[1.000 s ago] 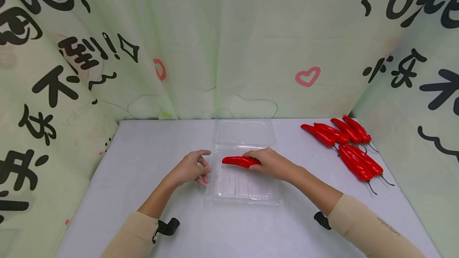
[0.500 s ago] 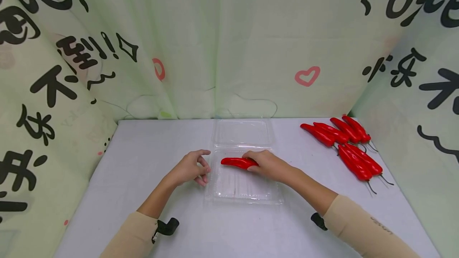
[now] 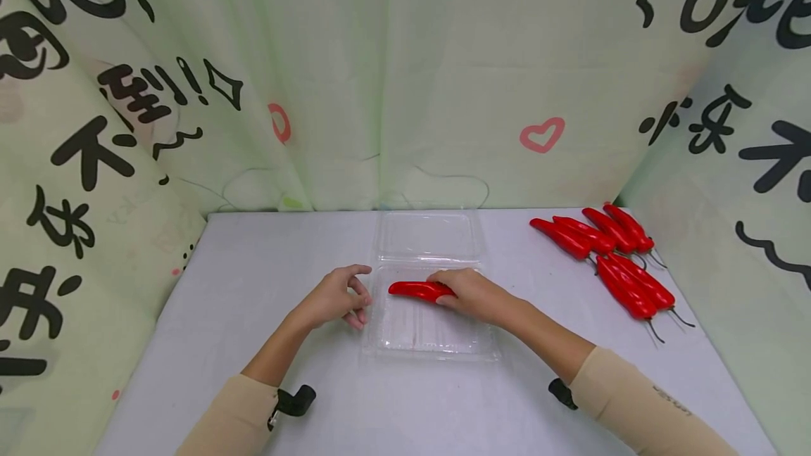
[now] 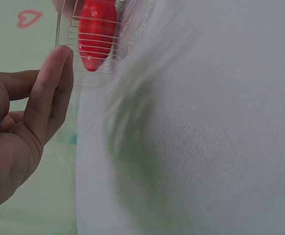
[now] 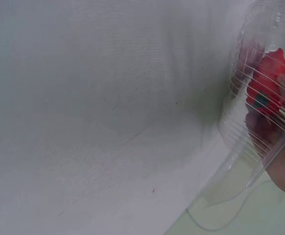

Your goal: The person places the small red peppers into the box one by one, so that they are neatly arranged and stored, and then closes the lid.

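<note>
A clear plastic clamshell box (image 3: 437, 356) lies open on the table with its lid (image 3: 431, 234) folded back. My right hand (image 3: 472, 290) grips a red chili pepper (image 3: 415, 290) by its thick end, over the far part of the base. Through the ribbed wall in the left wrist view, the pepper (image 4: 97, 34) shows its tip; in the right wrist view, my fingers are around the pepper (image 5: 267, 81) behind the clear wall. Beside the box's left edge, my left hand (image 3: 336, 295) has loosely bent fingers and holds nothing; whether fingertips touch the rim I cannot tell.
Several red chili peppers (image 3: 624, 287) with thin stems lie in two groups at the table's right side. A white cloth covers the table (image 3: 266, 245). Printed curtains (image 3: 443, 90) stand at the back and both sides.
My right hand has shifted slightly toward me and to the left with the chili pepper. The left hand and the box have stayed in place.
</note>
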Motion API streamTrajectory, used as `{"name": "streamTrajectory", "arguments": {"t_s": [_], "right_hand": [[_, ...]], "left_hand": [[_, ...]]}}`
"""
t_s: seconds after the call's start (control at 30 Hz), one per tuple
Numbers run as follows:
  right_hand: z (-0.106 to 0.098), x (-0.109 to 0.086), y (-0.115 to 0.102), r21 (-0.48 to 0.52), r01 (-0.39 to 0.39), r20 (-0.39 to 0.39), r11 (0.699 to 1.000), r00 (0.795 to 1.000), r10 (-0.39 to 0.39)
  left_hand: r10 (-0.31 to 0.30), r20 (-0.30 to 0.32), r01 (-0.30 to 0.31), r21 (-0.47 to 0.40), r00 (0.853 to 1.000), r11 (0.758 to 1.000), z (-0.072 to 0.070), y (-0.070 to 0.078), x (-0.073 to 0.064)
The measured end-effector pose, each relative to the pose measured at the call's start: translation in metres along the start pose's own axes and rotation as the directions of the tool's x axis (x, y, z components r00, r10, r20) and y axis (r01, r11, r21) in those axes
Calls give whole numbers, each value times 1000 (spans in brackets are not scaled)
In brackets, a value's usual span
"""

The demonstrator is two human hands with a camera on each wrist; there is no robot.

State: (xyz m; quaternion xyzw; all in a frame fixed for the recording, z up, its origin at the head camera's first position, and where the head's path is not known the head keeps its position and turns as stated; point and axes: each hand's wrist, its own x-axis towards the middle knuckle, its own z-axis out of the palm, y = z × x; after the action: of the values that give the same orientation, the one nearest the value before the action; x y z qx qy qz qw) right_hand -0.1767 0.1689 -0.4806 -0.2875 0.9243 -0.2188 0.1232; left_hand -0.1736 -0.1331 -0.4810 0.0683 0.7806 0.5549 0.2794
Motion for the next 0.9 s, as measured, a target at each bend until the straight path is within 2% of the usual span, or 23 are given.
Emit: {"name": "streamTrajectory", "arguments": {"t_s": [0.17, 0.57, 0.9], "right_hand": [[2, -1, 1, -11, 16, -8, 1000, 1000, -16], [5, -4, 0, -140, 73, -89, 987, 992, -86], [11, -5, -1, -179, 56, -132, 982, 988, -80]], "left_hand": [[-8, 0, 8, 12, 1000, 1000, 0, 0, 1], [-6, -3, 6, 29, 1000, 1000, 0, -2, 4], [-6, -6, 6, 35, 1000, 999, 0, -2, 3]]}}
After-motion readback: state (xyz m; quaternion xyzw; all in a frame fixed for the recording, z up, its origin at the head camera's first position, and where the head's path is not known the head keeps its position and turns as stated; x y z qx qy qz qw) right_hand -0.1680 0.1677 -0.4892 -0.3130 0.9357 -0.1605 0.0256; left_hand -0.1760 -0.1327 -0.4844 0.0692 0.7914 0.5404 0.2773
